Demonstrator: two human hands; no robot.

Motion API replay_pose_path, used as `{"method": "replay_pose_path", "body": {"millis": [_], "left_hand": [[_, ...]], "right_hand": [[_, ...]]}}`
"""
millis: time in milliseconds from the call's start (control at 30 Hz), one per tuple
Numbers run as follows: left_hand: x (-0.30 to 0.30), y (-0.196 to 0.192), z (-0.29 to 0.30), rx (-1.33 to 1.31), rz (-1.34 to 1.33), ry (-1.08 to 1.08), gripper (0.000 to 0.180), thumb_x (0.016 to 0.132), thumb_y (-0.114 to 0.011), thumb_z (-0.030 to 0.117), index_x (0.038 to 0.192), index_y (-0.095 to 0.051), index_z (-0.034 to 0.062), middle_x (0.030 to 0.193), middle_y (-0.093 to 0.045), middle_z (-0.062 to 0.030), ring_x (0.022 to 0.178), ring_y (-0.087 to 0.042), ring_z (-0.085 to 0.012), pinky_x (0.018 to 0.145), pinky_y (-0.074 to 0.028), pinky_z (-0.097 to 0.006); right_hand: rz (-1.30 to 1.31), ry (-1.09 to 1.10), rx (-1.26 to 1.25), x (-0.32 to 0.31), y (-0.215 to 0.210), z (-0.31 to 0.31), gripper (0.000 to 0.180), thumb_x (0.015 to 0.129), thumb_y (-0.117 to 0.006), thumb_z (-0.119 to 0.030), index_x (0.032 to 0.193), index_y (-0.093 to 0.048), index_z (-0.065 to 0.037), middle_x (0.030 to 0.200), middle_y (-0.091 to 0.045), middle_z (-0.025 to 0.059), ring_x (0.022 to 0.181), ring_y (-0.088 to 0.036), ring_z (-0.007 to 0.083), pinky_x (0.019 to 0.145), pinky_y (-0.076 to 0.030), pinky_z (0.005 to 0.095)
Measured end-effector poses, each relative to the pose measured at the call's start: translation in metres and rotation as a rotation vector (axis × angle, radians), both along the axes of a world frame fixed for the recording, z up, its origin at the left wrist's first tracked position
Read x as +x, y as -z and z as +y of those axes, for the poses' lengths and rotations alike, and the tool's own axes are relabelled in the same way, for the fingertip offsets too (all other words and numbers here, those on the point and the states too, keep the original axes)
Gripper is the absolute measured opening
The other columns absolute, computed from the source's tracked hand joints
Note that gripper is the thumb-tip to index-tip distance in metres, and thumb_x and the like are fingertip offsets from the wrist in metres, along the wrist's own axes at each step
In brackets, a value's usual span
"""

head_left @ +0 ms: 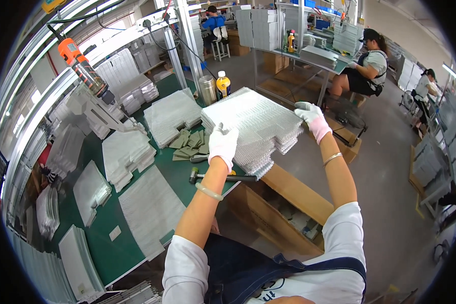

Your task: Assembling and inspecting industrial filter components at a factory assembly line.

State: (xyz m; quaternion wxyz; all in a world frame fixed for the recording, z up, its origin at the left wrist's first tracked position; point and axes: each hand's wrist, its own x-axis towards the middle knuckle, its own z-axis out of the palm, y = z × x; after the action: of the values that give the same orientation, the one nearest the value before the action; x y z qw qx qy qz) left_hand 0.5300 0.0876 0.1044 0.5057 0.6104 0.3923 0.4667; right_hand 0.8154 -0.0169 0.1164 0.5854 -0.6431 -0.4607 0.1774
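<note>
A thick stack of silver mesh sheets (253, 119) with notched corners lies at the far right of the green bench. My left hand (223, 144), in a white glove, grips the stack's left edge. At the opposite right corner, my right hand (313, 120) has its gloved fingers closed over the edge. How many sheets lie between my fingers is hidden. Just left of my left hand is a heap of small olive-green pads (188, 144). A black-headed hammer (220, 177) rests below my left wrist, partly behind it.
More mesh stacks (173, 115) (129, 154) and a single mesh sheet (152, 210) cover the bench. A yellow bottle (223, 85) and a metal tumbler (206, 90) stand behind. An orange power screwdriver (83, 66) hangs at left. An open cardboard box (289, 207) sits below the bench's right edge.
</note>
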Motion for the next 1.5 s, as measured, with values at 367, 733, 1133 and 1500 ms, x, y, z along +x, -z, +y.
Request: {"method": "replay_pose_path", "body": {"millis": [367,733,1133,1500], "left_hand": [[-0.039,0.0,-0.002,-0.07,-0.814,0.364,0.062,0.072,-0.047,-0.018,0.131,-0.036,-0.0075,0.126,-0.05,-0.0142,0.109,-0.053,-0.0235,0.089,-0.045,-0.03],[-0.211,0.037,-0.119,-0.239,-0.291,0.029,0.062,0.076,-0.056,-0.011,0.134,-0.033,-0.0051,0.119,-0.053,-0.0134,0.093,-0.057,-0.0154,0.074,-0.05,-0.027],[-0.4,0.072,-0.167,-0.267,-0.133,-0.489,0.059,0.076,-0.055,-0.012,0.131,-0.035,-0.0054,0.111,-0.057,-0.0151,0.087,-0.059,-0.0143,0.076,-0.049,-0.023],[-0.433,0.112,-0.139,-0.228,0.42,-0.61,0.062,0.07,-0.074,0.022,0.12,-0.048,-0.0023,0.096,-0.062,-0.0118,0.083,-0.06,-0.0167,0.077,-0.048,-0.028]], "right_hand": [[0.797,-0.33,0.151,-0.022,-0.012,-0.013,0.05,0.083,-0.06,-0.007,0.128,-0.04,0.004,0.111,-0.058,0.0117,0.095,-0.057,0.0211,0.083,-0.045,0.0331],[0.31,-0.187,-0.107,-0.201,0.038,-0.093,0.015,0.085,-0.059,-0.011,0.085,-0.056,0.003,0.068,-0.058,0.0046,0.057,-0.051,0.0078,0.052,-0.041,0.021],[-0.154,-0.608,-0.223,-0.39,0.075,-0.009,0.055,0.077,-0.067,-0.017,0.125,-0.044,-0.004,0.093,-0.059,0.0129,0.081,-0.057,0.0226,0.074,-0.047,0.0317],[-0.169,-0.641,-0.336,-0.42,0.091,0.017,0.06,0.078,-0.064,-0.019,0.13,-0.04,0.0,0.121,-0.054,0.0212,0.111,-0.053,0.031,0.094,-0.041,0.0335]]}}
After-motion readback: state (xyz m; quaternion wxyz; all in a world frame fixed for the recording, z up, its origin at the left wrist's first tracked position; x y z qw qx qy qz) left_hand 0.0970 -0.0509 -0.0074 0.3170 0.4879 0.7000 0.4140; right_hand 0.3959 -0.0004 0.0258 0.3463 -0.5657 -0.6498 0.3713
